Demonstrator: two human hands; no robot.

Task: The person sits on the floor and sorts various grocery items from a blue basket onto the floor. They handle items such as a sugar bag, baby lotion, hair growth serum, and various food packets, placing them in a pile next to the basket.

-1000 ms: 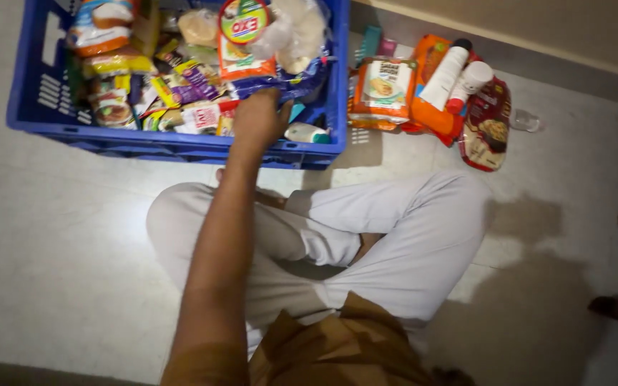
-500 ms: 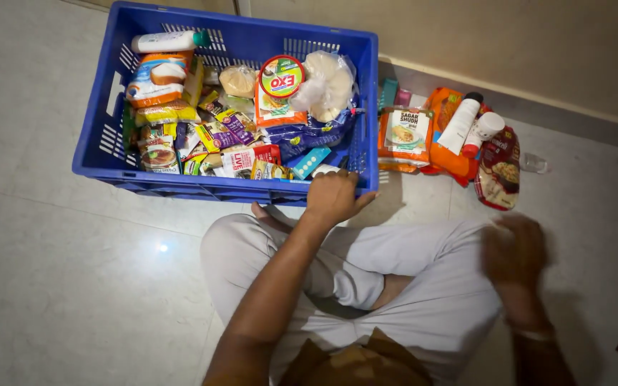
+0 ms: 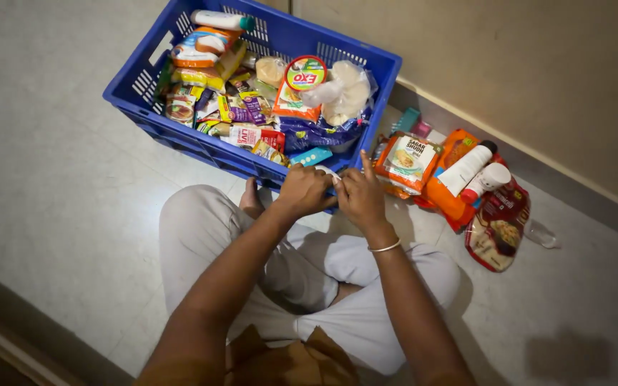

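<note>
A blue plastic crate [image 3: 153, 84] stands on the pale tiled floor [image 3: 51, 186] at the upper left, close to the wall, packed with grocery packets. At its far corner lies a white bottle with a green cap [image 3: 219, 19]; beside that, an orange and white packet [image 3: 196, 47]. Purple snack sachets [image 3: 243, 107] lie in the middle, a round green and red tub [image 3: 305, 72] stands toward the right end, and a clear bag of pale round pieces [image 3: 348, 91] leans against the right wall.

The person sits cross-legged in light trousers [image 3: 309, 275] just before the crate's near rim. The left hand [image 3: 303, 190] is curled, fingers closed narrowly around one end of a small white item [image 3: 330, 174], which sits right at the crate's near right corner. The right hand [image 3: 361, 196] meets it from the other side, thumb and fingertips pinching the same item, index finger raised; a thin bangle [image 3: 385, 247] circles that wrist.

Right of the crate, along the wall's foot, lies an orange flour packet [image 3: 406, 161], then a white tube with a black cap [image 3: 466, 168] and a small white bottle [image 3: 486, 181] resting on an orange pack, and a dark red pouch [image 3: 497, 225] nearest the right edge.
</note>
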